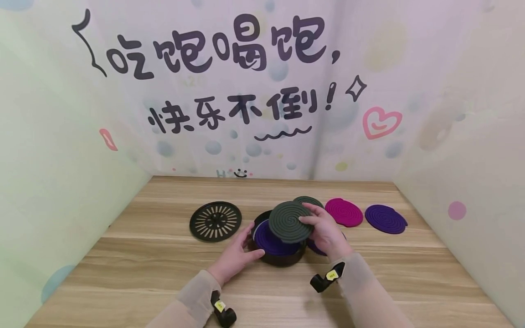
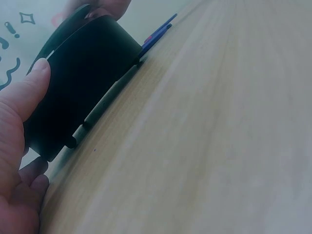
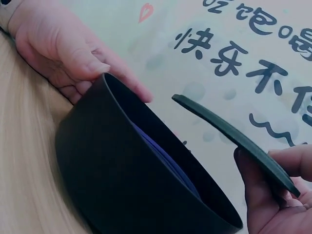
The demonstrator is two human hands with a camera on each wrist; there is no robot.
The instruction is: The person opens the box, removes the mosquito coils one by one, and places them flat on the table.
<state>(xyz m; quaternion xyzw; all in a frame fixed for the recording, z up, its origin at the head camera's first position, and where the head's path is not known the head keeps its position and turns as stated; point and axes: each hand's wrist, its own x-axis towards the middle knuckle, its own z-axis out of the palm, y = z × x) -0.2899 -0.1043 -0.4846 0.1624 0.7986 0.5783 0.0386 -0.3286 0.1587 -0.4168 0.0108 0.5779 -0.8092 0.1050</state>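
Note:
My right hand [image 1: 328, 232] pinches a dark green mosquito coil [image 1: 287, 225] between thumb and fingers. That coil is tilted above a round black box [image 1: 280, 260]. Inside the box lies a purple coil [image 1: 268, 241], partly covered from the head view. My left hand [image 1: 234, 257] holds the box by its left side. In the right wrist view its thumb rests at the rim of the box [image 3: 126, 180], and the green coil [image 3: 234, 136] is seen edge-on, apart from the rim. The left wrist view shows the box's dark outer wall [image 2: 83, 83].
A slotted black lid [image 1: 216, 221] lies left of the box. Another green coil [image 1: 309, 200] is partly hidden behind the held one. Magenta [image 1: 343, 212] and purple [image 1: 385, 219] coils lie to the right. A further purple coil [image 1: 315, 248] shows beneath my right hand.

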